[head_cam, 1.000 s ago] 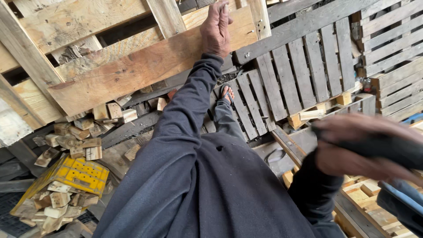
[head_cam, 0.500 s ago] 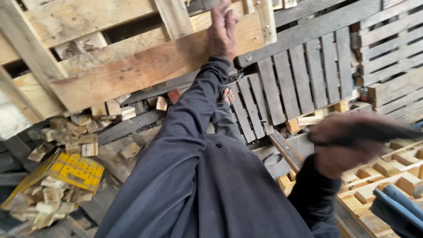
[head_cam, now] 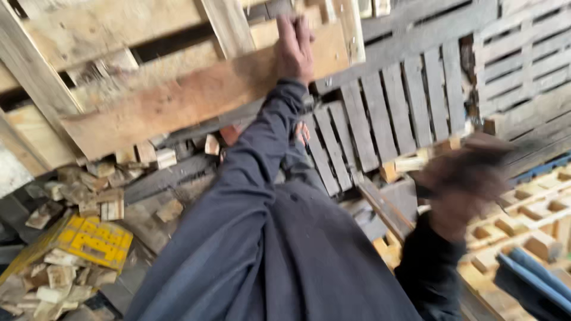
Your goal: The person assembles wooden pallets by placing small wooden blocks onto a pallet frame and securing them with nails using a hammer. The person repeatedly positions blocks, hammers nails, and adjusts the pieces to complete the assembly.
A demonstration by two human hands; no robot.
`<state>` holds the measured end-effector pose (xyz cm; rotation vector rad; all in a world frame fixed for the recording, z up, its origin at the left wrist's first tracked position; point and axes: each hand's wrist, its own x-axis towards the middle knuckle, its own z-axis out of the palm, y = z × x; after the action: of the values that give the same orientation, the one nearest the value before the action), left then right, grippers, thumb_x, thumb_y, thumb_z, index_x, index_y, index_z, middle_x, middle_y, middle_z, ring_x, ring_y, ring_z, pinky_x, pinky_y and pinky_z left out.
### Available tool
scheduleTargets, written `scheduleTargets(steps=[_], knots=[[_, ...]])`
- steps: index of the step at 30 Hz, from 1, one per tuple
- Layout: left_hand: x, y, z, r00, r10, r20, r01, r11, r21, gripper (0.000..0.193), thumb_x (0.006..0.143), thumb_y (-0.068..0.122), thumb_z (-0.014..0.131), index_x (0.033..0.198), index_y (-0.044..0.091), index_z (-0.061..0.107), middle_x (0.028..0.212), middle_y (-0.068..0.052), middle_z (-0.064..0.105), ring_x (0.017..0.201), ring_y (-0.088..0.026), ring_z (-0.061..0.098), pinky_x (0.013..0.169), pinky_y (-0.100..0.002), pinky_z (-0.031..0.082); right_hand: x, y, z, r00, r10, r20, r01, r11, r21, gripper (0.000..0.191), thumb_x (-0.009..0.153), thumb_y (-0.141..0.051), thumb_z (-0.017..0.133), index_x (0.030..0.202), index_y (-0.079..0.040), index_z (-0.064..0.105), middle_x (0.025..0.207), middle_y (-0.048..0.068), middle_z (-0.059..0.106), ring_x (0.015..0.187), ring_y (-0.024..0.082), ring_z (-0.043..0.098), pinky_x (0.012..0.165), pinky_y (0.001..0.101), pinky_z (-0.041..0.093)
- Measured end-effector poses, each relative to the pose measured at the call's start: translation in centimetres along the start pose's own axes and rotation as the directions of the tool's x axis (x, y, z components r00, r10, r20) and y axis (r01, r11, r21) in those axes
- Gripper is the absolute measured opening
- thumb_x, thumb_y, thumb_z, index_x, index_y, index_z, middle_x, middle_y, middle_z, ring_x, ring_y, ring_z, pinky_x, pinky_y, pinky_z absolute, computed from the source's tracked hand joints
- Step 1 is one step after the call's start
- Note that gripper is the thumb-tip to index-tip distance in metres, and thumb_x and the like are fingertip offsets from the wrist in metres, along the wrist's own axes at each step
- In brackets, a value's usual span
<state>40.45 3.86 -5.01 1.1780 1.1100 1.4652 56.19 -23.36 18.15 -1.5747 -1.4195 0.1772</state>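
Wooden pallet (head_cam: 178,101) still braced by left hand (head_cam: 295,50); right hand (head_cam: 461,184) has dropped lower.

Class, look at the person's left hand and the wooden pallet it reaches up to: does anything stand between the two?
Nothing visible does. The left hand lies flat against a board of the tilted wooden pallet, in direct contact. The right hand is blurred, lower right, apart from that pallet; what it grips cannot be told.

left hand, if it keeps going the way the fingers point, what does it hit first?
The left hand already lies flat on the tilted wooden pallet, fingers pointing up the picture. Straight on, it would likely meet the pallet's upper boards just past the fingertips, though depth there is unclear.
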Motion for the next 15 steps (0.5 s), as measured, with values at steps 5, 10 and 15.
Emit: scheduleTargets(steps=[5,10,15], knots=[[0.3,0.8,-0.7,0.997,-0.016,0.078,0.012,0.998,0.054,0.017,0.112,0.025,0.047,0.108,0.008,0.048,0.078,-0.004,0.064,0.071,-0.014,0.067,0.070,-0.030,0.056,3.6,-2.0,0.4,0.895,-0.218,-0.388,0.387,0.813,0.435,0.031,0.116,-0.032,0.054,0.107,-0.003,0.060,0.081,0.012,0.060,0.070,0.020,0.058,0.061,0.0335,0.048],[0.9,1.2,-0.5,0.996,-0.005,0.093,0.003,1.000,0.027,0.019,0.111,0.026,0.051,0.107,0.008,0.048,0.079,-0.004,0.064,0.075,-0.012,0.067,0.071,-0.029,0.057,-1.8,0.2,12.4,0.553,0.751,0.361,-0.769,0.627,-0.126,0.034,0.109,-0.038,0.058,0.103,-0.004,0.057,0.068,0.006,0.053,0.057,0.016,0.050,0.053,0.0327,0.043],[0.8,0.9,0.1,0.993,0.017,0.120,-0.022,0.999,0.042,0.017,0.112,0.025,0.055,0.107,0.009,0.052,0.082,-0.003,0.068,0.078,-0.011,0.071,0.076,-0.030,0.060,-7.4,3.4,12.3,0.467,0.816,0.341,-0.880,0.465,0.094,0.043,0.101,-0.051,0.059,0.099,-0.009,0.051,0.062,-0.004,0.049,0.049,0.007,0.047,0.043,0.0268,0.040]])
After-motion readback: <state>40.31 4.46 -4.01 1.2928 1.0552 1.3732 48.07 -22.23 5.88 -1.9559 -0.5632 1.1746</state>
